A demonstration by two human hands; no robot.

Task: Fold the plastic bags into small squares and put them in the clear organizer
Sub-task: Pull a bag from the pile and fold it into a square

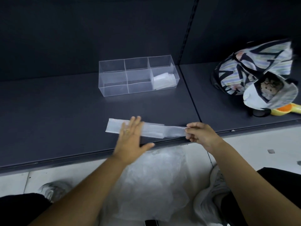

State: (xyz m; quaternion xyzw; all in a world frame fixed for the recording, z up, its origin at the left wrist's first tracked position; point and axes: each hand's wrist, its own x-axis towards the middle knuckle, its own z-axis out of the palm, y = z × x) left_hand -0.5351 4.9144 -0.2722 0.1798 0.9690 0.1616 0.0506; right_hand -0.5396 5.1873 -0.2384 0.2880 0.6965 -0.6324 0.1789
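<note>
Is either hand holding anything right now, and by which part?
The right hand pinches the bag, folded into a long strip, at its right end. The left hand lies flat on the strip and grips nothing.

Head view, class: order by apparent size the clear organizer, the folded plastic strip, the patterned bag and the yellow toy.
1. patterned bag and clear organizer: too alike to rank.
2. folded plastic strip.
3. yellow toy, partly hidden.
</note>
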